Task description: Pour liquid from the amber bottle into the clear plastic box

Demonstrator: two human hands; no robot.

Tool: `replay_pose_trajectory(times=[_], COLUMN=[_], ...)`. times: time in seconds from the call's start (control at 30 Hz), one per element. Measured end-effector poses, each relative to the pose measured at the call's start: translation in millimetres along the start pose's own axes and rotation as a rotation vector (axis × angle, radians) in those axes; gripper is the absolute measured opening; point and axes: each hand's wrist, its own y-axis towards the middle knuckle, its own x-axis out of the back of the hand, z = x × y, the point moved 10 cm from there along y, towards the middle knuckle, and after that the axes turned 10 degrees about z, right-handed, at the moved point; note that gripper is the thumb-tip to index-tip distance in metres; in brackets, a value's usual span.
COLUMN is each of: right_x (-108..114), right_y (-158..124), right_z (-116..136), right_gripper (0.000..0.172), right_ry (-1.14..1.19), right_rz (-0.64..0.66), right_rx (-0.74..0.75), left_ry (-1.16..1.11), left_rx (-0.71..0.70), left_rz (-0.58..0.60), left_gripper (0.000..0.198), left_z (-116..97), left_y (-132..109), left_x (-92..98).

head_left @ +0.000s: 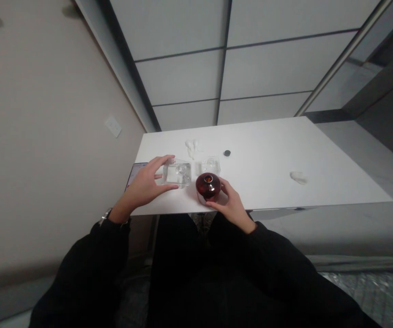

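My left hand (146,183) grips a clear square glass bottle (177,174) standing near the front left of the white table (271,159), thumb and fingers wrapped round its sides. My right hand (230,200) holds a round dark red bottle (208,185) with an open neck, right beside the clear one. A second clear glass piece (210,164) stands just behind the red bottle, untouched. A small black cap (227,153) lies further back on the table.
Crumpled white tissue (192,146) lies behind the bottles and another wad (298,177) sits to the right. A flat device (134,173) lies at the table's left edge by the beige wall. Frosted glass panels stand behind the table.
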Motion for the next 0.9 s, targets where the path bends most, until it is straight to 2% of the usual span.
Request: replay_pose_trajectory(times=[0.17,0.37,0.63,0.9], right_x=[-6.9,-11.1,-9.1,-11.2], right_y=[5.4,7.5,6.0,6.4], right_z=[2.0,2.4,1.1,2.3], right_gripper=[0.083,0.084,0.083,0.083], right_ry=[-0.034,-0.036,-0.057,-0.058], right_rz=[0.006,0.031,0.014,0.040], right_rx=[0.025,0.042,0.047,0.062], left_ry=[0.193,0.282,0.462,0.538], left_rx=[-0.058,-0.145,-0.227,-0.213], left_rz=[0.020,0.108,0.157,0.197], left_gripper=[0.079,0.077,0.080,0.079], left_z=[-28.0,-47.8,-56.5,-59.9], left_y=[1.1,7.1,11.3,15.2], left_x=[11.8,6.3,0.1,-2.1])
